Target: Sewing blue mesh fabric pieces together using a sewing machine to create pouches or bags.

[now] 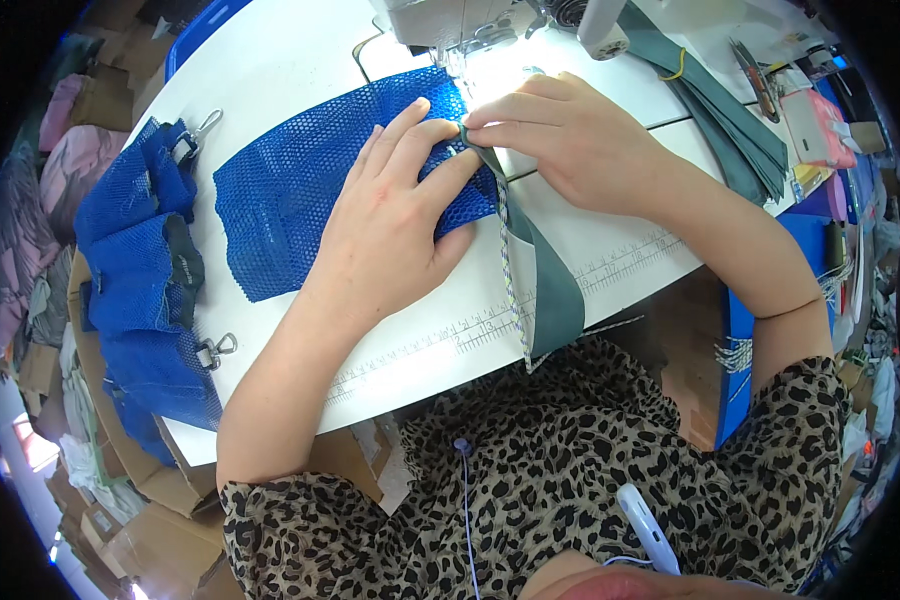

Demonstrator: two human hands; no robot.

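Observation:
A piece of blue mesh fabric lies on the white table, its right edge by the lit needle area of a sewing machine. My left hand rests on the mesh, fingers apart and stretched toward that edge. There my right hand pinches a dark green fabric strip against the mesh edge, between thumb and fingertips. The strip hangs toward me over the table's front edge. Alongside it runs a thin patterned cord. My fingers partly hide where strip, cord and mesh meet.
Blue mesh pieces with metal snap hooks hang at the table's left edge. Several green strips, tied with a yellow band, lie at the right near snips and a pink box. A ruler scale runs along the table front.

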